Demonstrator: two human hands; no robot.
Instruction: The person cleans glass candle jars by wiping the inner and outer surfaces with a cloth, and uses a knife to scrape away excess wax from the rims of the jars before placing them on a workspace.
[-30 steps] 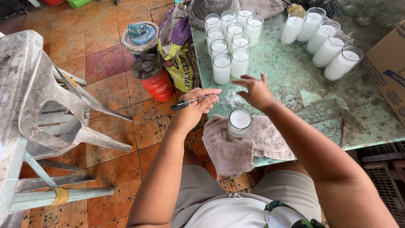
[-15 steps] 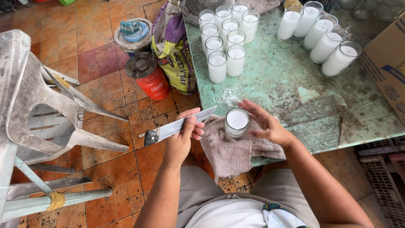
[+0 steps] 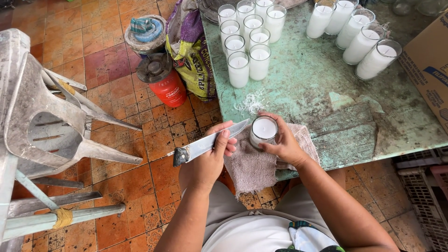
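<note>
My left hand (image 3: 211,156) grips a knife (image 3: 205,143) by its blade, the tip pointing toward a glass candle (image 3: 263,130) full of white wax. My right hand (image 3: 283,142) wraps around that candle. The candle stands on a grey-brown towel (image 3: 254,165) draped over the near edge of the green table (image 3: 326,88). White wax shavings (image 3: 251,102) lie on the table just beyond the candle.
Several filled glass candles (image 3: 247,42) stand in a cluster at the table's far left, more (image 3: 359,37) at the far right. A cardboard box (image 3: 431,60) sits at the right edge. On the tiled floor are a red canister (image 3: 165,84), a printed sack (image 3: 191,56) and an overturned plastic chair (image 3: 42,112).
My right hand came back from the table and closed around the candle on the towel. My left hand lowered and turned the knife so its tip points at the candle.
</note>
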